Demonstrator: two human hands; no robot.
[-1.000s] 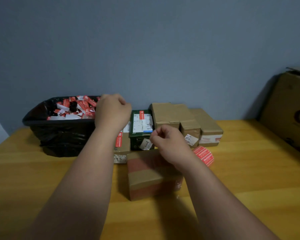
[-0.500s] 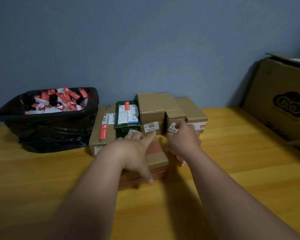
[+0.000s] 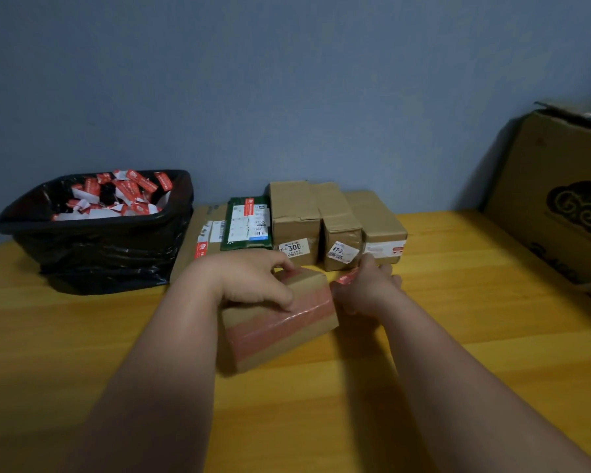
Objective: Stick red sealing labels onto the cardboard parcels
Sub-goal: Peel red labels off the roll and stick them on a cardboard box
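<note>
Your left hand [image 3: 253, 281] sits on top of the near parcel [image 3: 280, 319], fingers curled over its top and thumb on the near face, gripping it. Your right hand [image 3: 365, 288] is at the parcel's right end, pinching a red label [image 3: 346, 277] between fingers and thumb.

Parcel lies on the table [image 3: 458, 336] directly in front of you, between both hands, long axis running left-right and skewed, with the right end further from you. Red tape bands already run along its length. Label is just beside the upper right corner, so the right hand is the nearer one for placement, I'd judge; left does the bracing.

Containers: black bin [image 3: 93, 230] far left, holding a heap of red-and-white scraps. Large carton [image 3: 560, 199] far right is open at the top, contents not readable.

Row of parcels [image 3: 335, 223] stands against the wall behind.
</note>
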